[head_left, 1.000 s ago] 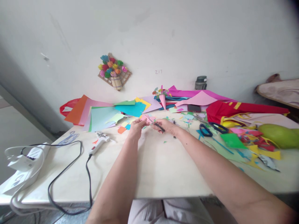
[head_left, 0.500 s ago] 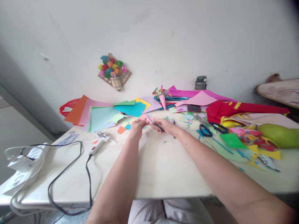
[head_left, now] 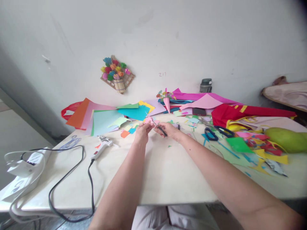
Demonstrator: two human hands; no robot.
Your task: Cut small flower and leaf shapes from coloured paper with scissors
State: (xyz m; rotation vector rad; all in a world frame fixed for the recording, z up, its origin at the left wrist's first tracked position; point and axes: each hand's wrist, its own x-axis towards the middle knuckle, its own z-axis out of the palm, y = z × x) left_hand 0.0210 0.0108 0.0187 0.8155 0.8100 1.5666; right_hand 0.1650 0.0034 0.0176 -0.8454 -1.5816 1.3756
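My left hand [head_left: 143,131] pinches a small piece of pink paper [head_left: 147,120] above the middle of the table. My right hand [head_left: 169,130] is closed on a pair of scissors [head_left: 162,131] with dark handles. The blades point up and to the left, right against the pink paper, and look parted. Blur and the fingers hide the exact edge of the paper. Around both hands lie coloured paper scraps, among them an orange scrap [head_left: 124,134] and a blue one [head_left: 131,130].
At left are a glue gun [head_left: 102,150], its black cord and a white power strip [head_left: 35,156]. Coloured sheets [head_left: 105,123] lie behind. A pink paper cone with small flowers [head_left: 166,103] stands at the back. Larger scissors [head_left: 211,134], a phone [head_left: 199,111] and a green fruit [head_left: 285,139] lie right.
The scissors have turned slightly and their blades show more beside the pink paper. My left hand has shifted a little to the right. Other things stay put.
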